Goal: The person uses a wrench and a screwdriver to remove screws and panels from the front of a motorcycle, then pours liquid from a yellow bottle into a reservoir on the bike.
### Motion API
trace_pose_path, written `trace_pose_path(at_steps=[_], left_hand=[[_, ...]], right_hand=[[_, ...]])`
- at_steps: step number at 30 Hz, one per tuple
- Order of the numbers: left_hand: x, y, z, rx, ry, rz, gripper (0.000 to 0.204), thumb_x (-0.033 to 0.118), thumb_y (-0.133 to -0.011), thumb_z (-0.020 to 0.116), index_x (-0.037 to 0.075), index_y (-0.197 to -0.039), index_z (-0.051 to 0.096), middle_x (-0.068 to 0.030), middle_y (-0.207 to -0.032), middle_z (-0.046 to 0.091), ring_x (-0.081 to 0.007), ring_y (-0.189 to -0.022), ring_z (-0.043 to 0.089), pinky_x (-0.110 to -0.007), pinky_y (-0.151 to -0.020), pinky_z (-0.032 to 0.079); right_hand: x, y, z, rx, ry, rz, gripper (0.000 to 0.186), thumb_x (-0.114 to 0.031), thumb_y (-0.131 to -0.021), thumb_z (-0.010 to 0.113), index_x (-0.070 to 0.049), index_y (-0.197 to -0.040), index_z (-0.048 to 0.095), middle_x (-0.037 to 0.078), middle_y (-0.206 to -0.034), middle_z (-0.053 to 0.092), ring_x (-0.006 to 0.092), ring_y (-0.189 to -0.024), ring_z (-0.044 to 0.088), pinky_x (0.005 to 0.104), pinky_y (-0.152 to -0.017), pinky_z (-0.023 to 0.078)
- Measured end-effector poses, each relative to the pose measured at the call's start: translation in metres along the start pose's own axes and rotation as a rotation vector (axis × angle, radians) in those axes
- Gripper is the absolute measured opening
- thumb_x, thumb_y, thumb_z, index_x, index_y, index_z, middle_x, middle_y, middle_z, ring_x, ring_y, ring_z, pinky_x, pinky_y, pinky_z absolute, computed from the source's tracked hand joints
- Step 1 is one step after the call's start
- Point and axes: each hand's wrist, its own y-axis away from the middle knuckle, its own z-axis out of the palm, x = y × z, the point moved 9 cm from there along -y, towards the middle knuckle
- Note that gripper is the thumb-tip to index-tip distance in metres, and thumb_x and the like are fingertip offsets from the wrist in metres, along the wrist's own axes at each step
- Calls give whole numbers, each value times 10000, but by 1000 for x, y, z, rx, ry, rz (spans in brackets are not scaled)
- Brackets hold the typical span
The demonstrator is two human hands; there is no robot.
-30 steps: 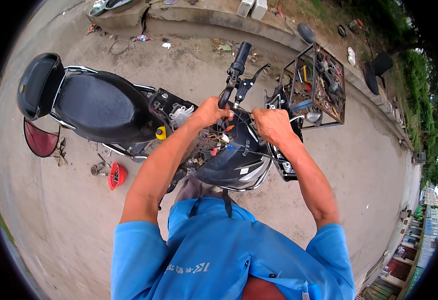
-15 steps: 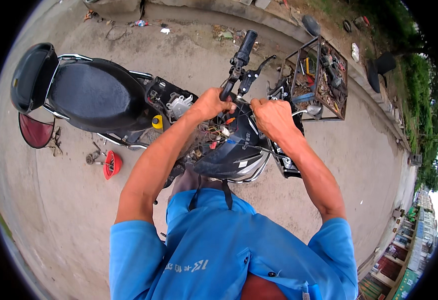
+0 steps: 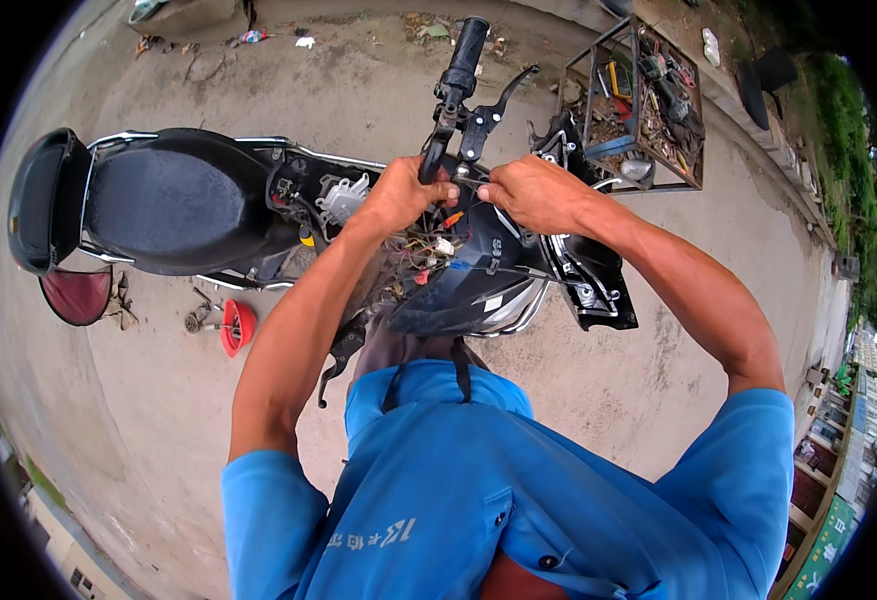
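Observation:
A motor scooter with bared wiring stands in front of me, its black seat [image 3: 176, 200] to the left. My left hand [image 3: 403, 198] is closed beside the base of the handlebar [image 3: 448, 110], thumb and fingers pinched together. Just right of it, my right hand [image 3: 533, 196] is closed in a pinch too. A thin dark cable [image 3: 469, 182] seems to run between the two pinches; the fingers hide its ends. Right above the hands is the brake lever [image 3: 506, 95]. Loose coloured wires [image 3: 428, 250] with connectors lie below, beside the dark front body panel [image 3: 468, 290].
A metal-framed crate [image 3: 643, 110] of tools and parts stands at the far right, near a concrete kerb. On the ground at left are a red bowl [image 3: 239, 328] and metal tools [image 3: 198, 318]. A dark red flap [image 3: 76, 296] shows below the scooter's rear box [image 3: 43, 200].
My hands have come closer together, and my right elbow has swung outward and up. The whole view has shifted, with the handlebar now further up and left in it.

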Motion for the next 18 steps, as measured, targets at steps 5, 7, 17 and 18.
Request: trace_pose_path(at_steps=[5, 7, 17, 18], left_hand=[[-3, -1, 0, 7, 16, -1, 189, 59, -898, 818, -26, -919, 650, -75, -832, 749, -132, -808, 710, -311, -757, 569], [-11, 1, 1, -5, 19, -30, 153, 40, -943, 787, -24, -940, 648, -84, -845, 747, -159, -827, 737, -326, -793, 585], [-2, 3, 1, -16, -83, -41, 172, 52, -935, 801, -20, -908, 647, -72, -837, 743, -151, -828, 717, -337, -799, 572], [0, 4, 1, -10, -72, -46, 174, 54, -934, 803, -19, -905, 648, -73, -840, 745, -150, -825, 717, -336, -796, 574]], right_hand=[[11, 2, 9, 48, -167, -10, 420, -326, -1087, 581, 53, -932, 676, 253, -709, 616, 429, -688, 638, 511, -679, 485], [10, 3, 8, 60, -228, -21, 400, -312, -1085, 590, 45, -925, 673, 254, -691, 602, 427, -649, 622, 514, -647, 474], [21, -2, 17, 54, -298, -57, 392, -333, -1065, 614, 33, -949, 691, 282, -774, 660, 485, -757, 656, 539, -695, 500], [21, -2, 17, 54, -302, -58, 392, -333, -1065, 614, 33, -949, 691, 282, -774, 660, 485, -757, 656, 539, -695, 500]])
